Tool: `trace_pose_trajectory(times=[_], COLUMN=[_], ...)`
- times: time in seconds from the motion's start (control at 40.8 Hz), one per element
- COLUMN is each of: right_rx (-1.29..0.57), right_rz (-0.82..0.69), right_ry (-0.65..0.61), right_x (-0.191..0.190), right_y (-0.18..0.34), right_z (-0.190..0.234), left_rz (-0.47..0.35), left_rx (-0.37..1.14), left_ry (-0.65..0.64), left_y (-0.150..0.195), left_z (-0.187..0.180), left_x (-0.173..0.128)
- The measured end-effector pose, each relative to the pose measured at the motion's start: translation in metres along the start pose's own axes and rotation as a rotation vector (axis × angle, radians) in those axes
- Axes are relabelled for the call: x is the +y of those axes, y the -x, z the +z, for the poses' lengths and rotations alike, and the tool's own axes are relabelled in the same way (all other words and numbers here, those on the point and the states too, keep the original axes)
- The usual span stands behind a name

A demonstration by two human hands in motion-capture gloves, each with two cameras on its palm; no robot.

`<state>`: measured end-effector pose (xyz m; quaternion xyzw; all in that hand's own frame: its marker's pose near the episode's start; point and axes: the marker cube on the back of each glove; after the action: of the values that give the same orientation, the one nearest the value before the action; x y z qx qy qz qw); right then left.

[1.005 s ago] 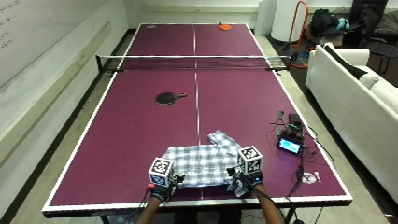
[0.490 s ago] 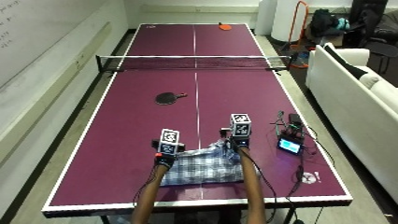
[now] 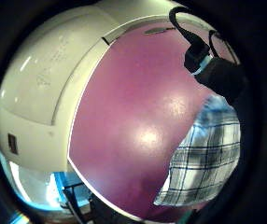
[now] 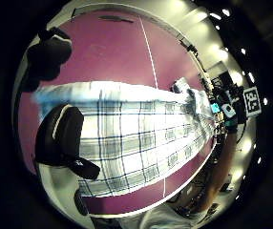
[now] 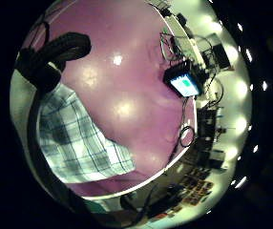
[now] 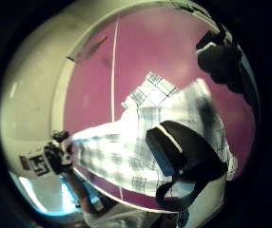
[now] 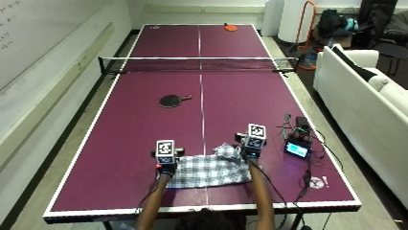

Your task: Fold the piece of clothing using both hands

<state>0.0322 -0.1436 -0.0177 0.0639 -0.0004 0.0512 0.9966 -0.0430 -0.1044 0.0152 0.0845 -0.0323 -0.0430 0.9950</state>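
Outside view: low in the frame, a checked shirt (image 7: 210, 171) lies folded on the purple worktop (image 7: 127, 143). The left hand (image 7: 165, 160) and right hand (image 7: 250, 149) pinch its far corners with curled fingers. A bat (image 7: 171, 100) lies mid-frame.

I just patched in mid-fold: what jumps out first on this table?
The plaid shirt lies on the near half of the purple table, with the left hand and right hand at its far corners, fingers curled on the cloth. A black paddle lies farther out toward the net, and a small lit screen sits right of the right hand.
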Motion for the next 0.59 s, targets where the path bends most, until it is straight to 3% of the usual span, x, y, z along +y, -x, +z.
trace_pose_trajectory(times=[0.074,0.27,0.441,0.588], right_rx=[-0.109,-0.275,0.028,0.236], right_rz=[0.075,0.325,0.414,0.406], right_ry=[-0.023,0.183,0.200,0.139], right_x=[-0.011,0.076,0.099,0.098], right_y=[-0.020,-0.063,-0.086,-0.090], right_z=[0.007,0.039,0.062,0.076], left_rz=[-0.038,-0.005,0.104,0.132], left_rx=[-0.059,0.036,-0.004,-0.058], left_ry=[-0.046,0.050,0.307,0.475], left_y=[0.011,0.002,-0.012,-0.021], left_z=[-0.005,0.007,0.033,0.055], left_x=[-0.008,0.021,0.046,0.063])
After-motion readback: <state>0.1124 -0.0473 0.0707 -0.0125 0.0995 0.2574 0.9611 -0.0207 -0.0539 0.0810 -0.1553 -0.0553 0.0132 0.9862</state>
